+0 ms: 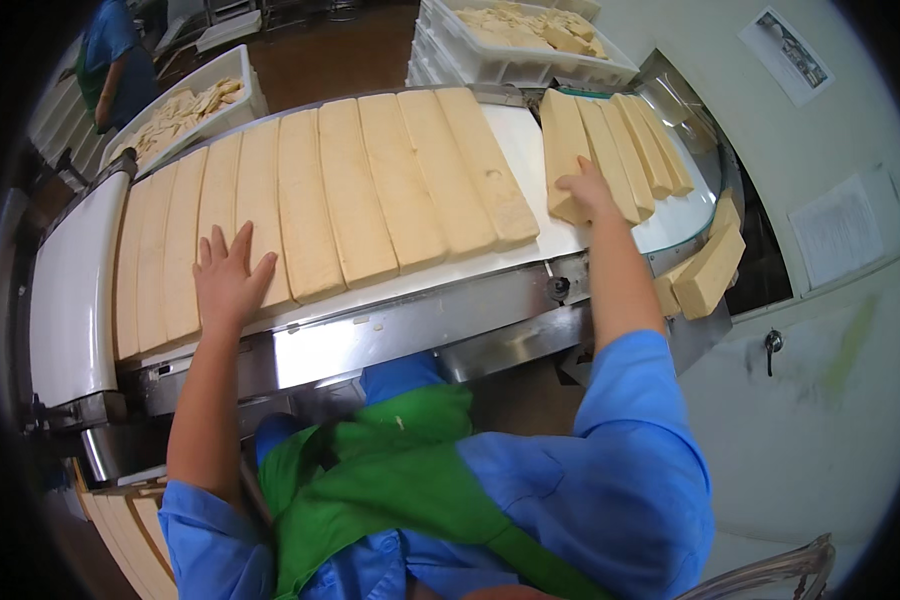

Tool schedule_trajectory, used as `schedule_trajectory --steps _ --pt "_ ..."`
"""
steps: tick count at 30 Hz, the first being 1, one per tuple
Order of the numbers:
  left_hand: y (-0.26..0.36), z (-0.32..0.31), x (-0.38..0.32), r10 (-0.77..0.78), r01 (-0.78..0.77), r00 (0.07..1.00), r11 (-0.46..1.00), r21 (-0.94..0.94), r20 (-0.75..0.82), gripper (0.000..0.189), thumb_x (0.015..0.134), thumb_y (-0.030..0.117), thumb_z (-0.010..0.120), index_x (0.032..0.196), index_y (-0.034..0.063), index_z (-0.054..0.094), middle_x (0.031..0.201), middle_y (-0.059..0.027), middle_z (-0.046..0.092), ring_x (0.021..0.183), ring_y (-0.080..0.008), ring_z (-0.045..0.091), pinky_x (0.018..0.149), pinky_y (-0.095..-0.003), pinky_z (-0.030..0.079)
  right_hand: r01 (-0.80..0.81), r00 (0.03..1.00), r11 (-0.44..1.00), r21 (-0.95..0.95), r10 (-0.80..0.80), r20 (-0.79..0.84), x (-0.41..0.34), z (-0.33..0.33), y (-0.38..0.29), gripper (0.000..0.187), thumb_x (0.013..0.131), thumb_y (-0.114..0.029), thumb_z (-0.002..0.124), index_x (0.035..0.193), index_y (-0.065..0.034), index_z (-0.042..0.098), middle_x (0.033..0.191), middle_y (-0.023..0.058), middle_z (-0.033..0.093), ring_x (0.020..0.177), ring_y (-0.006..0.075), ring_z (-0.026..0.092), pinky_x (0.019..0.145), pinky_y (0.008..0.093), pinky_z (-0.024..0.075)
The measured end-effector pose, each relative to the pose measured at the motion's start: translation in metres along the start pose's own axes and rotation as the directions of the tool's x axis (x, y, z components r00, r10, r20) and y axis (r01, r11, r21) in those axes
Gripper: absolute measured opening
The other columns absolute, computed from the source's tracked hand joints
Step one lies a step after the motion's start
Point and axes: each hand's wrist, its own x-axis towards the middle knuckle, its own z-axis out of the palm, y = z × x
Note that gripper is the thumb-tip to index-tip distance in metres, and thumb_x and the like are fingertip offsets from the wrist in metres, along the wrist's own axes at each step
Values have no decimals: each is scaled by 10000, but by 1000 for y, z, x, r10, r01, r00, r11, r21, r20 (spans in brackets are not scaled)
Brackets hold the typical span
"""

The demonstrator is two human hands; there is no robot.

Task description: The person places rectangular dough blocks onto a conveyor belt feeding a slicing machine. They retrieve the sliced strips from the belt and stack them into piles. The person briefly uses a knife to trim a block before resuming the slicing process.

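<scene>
A row of long, pale-yellow dough-like slabs (379,180) lies side by side on a white conveyor belt (514,142). My left hand (229,277), its fingers spread, rests on the near ends of slabs in the left part of the row. Past a gap in the row, several more slabs (630,142) stand close together at the belt's right end. My right hand (589,187) touches the near part of the leftmost slab (562,127) there, thumb and fingers apart; its grip is partly hidden from above.
Metal framing with a black knob (558,288) edges the belt. Loose blocks (709,274) sit beyond its right end. White crates of pale pieces (521,64) (247,82) stand behind. A co-worker (112,60) is at upper left. More slabs (124,536) lie at lower left.
</scene>
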Motion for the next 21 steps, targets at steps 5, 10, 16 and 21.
schedule_trajectory --steps 5,10,16,21 --pt "-34 11 -16 78 -82 995 995 -65 -68 702 868 563 616 1428 147 545 1442 -234 528 1391 -399 426 1127 -538 340 -250 965 472 845 47 259 -77 -36 -38 452 841 -263 744 1232 -76 616 1191 142 676 973 329 679 796 462 559" --pt "18 -1 -54 42 -7 999 492 -870 16 1046 841 477 767 1612 114 162 1603 -233 294 1468 -359 330 1213 -433 273 42 817 388 921 -544 192 -219 -8 -6 725 927 -408 594 1491 7 406 1471 184 513 1298 336 548 1108 511 428" --pt "37 -94 -186 198 -238 924 -371 -898 -327 1032 794 295 861 1573 64 224 1538 -162 394 1362 -284 457 1043 -404 476 481 280 395 782 -915 290 -379 152 -101 988 819 -662 693 1552 -88 362 1582 282 290 1386 419 426 1120 543 364" --pt "-91 -125 -324 -340 -243 933 -346 -906 -120 604 786 259 808 1283 21 558 1188 -110 639 1033 -215 637 906 -381 541 769 -123 106 631 -943 309 -407 208 -192 895 872 -741 576 1474 -85 495 1530 296 395 1388 467 424 1134 552 335"
